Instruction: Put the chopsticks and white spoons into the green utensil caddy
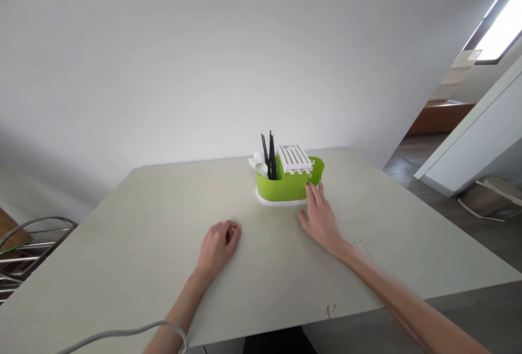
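Observation:
A green cutlery holder [281, 190] with a white base stands at the back of the table against the wall. White spoons [261, 169] and black chopsticks [272, 157] stick up from its left compartment. A white slotted rack [294, 159] covers its middle. My right hand [320, 215] reaches to the holder's right front, fingers stretched out and fingertips at its side, thumb apart. Farther left and nearer to me, my left hand [219, 242] rests on the table with its fingers curled in, thumb against index finger, nothing visible in it.
The pale table [163, 223] meets a white wall [204, 71] at the back. A grey cable [130, 331] crosses my left forearm. On the far left stands a metal rack [36, 245]. Right of the table, a bag-like item [493, 199] lies on the floor.

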Available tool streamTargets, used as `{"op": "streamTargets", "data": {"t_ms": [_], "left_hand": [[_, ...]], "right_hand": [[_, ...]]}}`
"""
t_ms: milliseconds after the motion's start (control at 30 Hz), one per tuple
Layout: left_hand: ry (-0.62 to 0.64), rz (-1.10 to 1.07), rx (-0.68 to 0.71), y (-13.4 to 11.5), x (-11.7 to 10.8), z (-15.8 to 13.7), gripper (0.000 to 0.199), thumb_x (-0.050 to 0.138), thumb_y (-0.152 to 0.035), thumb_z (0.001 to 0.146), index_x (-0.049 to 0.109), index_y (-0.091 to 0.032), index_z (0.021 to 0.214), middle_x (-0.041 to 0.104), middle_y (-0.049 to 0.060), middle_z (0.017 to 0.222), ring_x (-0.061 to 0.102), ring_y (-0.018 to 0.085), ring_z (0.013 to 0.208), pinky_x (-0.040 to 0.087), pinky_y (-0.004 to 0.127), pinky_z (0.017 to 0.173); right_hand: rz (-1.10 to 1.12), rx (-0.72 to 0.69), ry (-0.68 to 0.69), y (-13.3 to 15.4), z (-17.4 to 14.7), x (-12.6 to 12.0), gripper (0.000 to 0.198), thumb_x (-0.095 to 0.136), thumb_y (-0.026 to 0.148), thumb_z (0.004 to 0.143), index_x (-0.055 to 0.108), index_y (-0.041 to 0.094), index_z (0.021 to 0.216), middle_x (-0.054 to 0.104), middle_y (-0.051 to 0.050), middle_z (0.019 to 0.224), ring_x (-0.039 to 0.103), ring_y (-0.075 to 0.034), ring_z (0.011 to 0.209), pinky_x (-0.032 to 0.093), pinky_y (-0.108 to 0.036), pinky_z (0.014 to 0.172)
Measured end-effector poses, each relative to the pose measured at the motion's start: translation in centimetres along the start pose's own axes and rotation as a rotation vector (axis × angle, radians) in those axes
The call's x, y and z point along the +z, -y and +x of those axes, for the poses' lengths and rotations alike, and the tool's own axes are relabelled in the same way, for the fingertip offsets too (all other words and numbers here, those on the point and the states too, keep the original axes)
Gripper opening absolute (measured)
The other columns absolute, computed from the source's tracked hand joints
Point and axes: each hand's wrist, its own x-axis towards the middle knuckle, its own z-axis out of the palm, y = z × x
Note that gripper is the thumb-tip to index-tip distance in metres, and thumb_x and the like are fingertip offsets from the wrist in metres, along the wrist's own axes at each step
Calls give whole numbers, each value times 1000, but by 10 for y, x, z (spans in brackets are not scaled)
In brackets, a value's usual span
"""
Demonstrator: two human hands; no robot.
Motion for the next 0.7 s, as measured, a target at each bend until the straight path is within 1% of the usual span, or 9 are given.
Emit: {"op": "streamTargets", "data": {"t_ms": [133,200,300,367,433,467,533,600,700], "left_hand": [[-1,-32,-10,-3,1,0,30,47,-47,101,65,-25,90,65,1,73,59,20,70,43,31,66],[-2,-72,-37,-5,1,0,30,48,-48,101,65,-25,89,65,0,72,58,19,68,42,31,66],[-60,-190,-150,-3,-3,1,34,48,-53,100,65,-24,92,62,-2,69,55,17,62,43,30,63],[-155,-273,-255,1,-11,6,40,47,-58,100,67,-23,93,64,-1,72,56,17,64,45,29,64],[-269,-317,-325,6,-25,19,46,45,-62,100,68,-22,93,70,2,81,63,19,73,48,30,69],[-320,-324,-336,6,-33,28,49,44,-64,100,68,-22,93,73,4,88,66,21,80,50,31,73],[-398,-323,-311,2,-52,53,52,43,-66,100,68,-21,93,76,8,98,69,24,93,52,33,82],[-396,-328,-240,-11,-71,81,52,44,-67,100,67,-21,99,77,11,112,69,26,107,51,34,91],[-293,-353,-236,-40,-89,126,54,50,-72,96,65,-20,107,76,13,124,67,27,118,49,36,97]], "right_hand": [[27,-35,5,27,-15,-1,92,46,16,98,-10,18,171,31,-18,172,4,-39,165,44,-58,119],[58,-45,12,39,-21,-4,93,45,16,99,-13,20,171,28,-17,173,1,-38,165,44,-59,119],[155,-64,43,49,-29,-13,90,42,16,100,-11,24,172,23,-12,176,0,-36,165,42,-58,121],[240,-70,59,46,-33,-23,84,40,18,102,-4,28,173,21,-9,177,6,-32,166,41,-55,123],[311,-54,46,33,-39,-33,78,40,21,103,6,31,172,22,-7,177,18,-29,164,38,-53,126],[334,-37,31,24,-42,-37,75,41,22,103,11,31,171,24,-7,176,23,-28,163,37,-53,126],[359,10,8,0,-50,-42,69,43,26,102,23,30,168,33,-9,172,32,-29,159,37,-54,126],[359,81,0,-25,-59,-44,63,45,29,101,33,28,162,41,-11,166,42,-30,153,42,-54,122],[347,197,31,-55,-70,-40,55,46,33,100,42,26,154,48,-13,160,58,-31,137,52,-51,110]]}}
